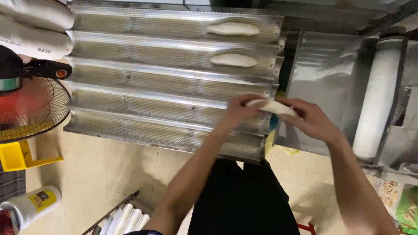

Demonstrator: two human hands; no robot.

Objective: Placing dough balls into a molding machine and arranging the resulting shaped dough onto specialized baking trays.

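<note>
- Head view looks down on your two hands, which meet over the right end of a perforated, corrugated metal baking tray [143, 93] with long channels running 9 to 3 o'clock.
- Your left hand [238, 112] closes its fingers on the left end of a pale, elongated dough piece [272, 106]; your right hand [310, 119] pinches the right end from the 3 o'clock side.
- That dough piece has its long axis close to 9–3 o'clock, tilted a little so its right tip drops toward 4 o'clock. It sits above the fourth channel from the top, at the tray's right edge; you cannot tell from here whether it touches the metal.
- Two more dough pieces lie in the channels at 12 o'clock from your hands: one in the top channel [233, 28], one in the second channel [234, 60]. Both point 9–3 o'clock, along their channels, and sit well apart from each other.
- At 3 o'clock from the tray stands a steel machine [322, 74] with a white roller [378, 100] running roughly 12 to 6 o'clock.
- At 9 o'clock a fan [26, 109] with a wire guard faces the tray, above a yellow plastic part [15, 156].
- At 7 o'clock a white tub [32, 204] with a yellow label rests on the tiled floor [109, 174].
</note>
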